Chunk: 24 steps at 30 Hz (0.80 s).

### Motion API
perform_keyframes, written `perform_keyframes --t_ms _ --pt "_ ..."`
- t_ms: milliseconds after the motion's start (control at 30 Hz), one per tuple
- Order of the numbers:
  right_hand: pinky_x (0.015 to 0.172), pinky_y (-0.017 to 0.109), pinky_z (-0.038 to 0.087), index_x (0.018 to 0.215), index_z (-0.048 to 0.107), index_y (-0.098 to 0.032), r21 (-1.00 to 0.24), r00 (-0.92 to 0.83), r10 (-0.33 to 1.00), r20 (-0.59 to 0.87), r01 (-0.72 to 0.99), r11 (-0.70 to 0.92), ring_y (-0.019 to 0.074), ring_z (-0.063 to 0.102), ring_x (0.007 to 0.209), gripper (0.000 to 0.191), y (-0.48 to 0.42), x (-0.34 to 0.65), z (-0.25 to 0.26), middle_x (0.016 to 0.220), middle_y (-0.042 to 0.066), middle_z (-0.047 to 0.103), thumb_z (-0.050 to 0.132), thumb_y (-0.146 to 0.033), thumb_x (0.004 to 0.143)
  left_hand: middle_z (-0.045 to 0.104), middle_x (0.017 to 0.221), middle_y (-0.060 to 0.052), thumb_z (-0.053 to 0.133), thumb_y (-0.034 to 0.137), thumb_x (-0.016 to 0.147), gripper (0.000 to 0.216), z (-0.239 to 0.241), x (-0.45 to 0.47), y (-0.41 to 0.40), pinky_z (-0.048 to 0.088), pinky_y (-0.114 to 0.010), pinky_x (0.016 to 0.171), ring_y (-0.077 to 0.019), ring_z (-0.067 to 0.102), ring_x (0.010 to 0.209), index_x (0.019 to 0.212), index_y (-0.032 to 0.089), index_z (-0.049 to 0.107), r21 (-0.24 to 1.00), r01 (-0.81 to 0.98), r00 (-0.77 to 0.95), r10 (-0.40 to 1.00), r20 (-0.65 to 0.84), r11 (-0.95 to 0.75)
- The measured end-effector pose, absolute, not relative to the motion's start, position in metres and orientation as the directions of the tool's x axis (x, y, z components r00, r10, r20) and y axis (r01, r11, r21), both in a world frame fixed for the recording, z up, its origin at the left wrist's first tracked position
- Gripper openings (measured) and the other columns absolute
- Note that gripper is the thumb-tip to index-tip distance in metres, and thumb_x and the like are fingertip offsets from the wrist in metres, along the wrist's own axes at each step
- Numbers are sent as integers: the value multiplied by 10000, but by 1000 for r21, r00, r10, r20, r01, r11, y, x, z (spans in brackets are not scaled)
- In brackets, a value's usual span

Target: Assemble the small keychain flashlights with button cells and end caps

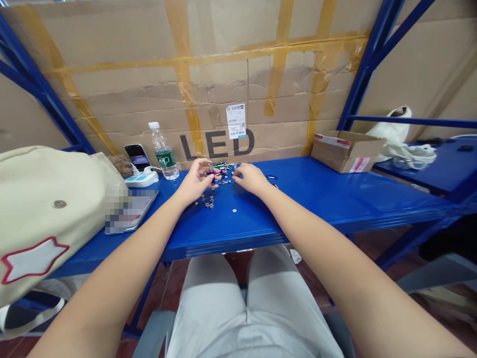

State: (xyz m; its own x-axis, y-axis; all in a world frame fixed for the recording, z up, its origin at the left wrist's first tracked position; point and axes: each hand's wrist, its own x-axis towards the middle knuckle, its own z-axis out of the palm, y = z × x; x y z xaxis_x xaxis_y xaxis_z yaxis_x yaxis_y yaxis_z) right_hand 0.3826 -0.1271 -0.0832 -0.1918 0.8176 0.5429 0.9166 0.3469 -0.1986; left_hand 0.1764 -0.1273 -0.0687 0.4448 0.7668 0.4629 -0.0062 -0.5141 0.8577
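Note:
My left hand (194, 184) is above the blue table, thumb and fingers closed around a small shiny purple tube (212, 178). Just to its right, my right hand (251, 178) has its thumb and fingertips pinched together; what sits between them is too small to make out. A pile of small shiny green and purple metallic pieces (222, 167) lies behind and between the hands, partly hidden by the fingers. Small round discs and silvery bits (207, 201) are scattered below my left hand. One pale disc (234, 211) lies alone nearer the table's front edge.
On the left are a cream bag (55, 199), a flat tablet-like device (139, 211), a power strip (141, 178), a phone (137, 155) and a water bottle (164, 155). An open cardboard box (345, 151) stands at right. A large taped cardboard sheet (149, 104) backs the table.

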Motion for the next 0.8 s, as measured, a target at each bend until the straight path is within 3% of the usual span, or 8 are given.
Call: perform_keyframes --t_ms 233,500,800 --pt "769 285 422 831 708 -176 -266 -184 811 556 885 383 193 583 863 121 -124 384 -84 896 70 644 597 -219 809 610 897 -24 660 274 749 341 -68 178 -129 594 -318 602 -194 670 830 972 194 416 843 109 420 793 442 -527" --pt "736 265 423 827 708 -174 -317 -188 764 617 830 460 163 577 800 113 -128 380 -82 858 52 641 605 -215 807 613 854 -4 690 293 717 344 -70 176 -125 600 -315 576 -189 663 809 937 196 444 830 137 455 779 432 -540" --pt "729 288 418 796 735 -209 -220 -244 866 435 904 366 211 604 837 129 -130 385 -82 870 60 683 620 -163 758 604 801 2 677 314 721 356 -65 179 -133 560 -266 500 -182 660 744 963 207 437 828 192 409 810 421 -527"
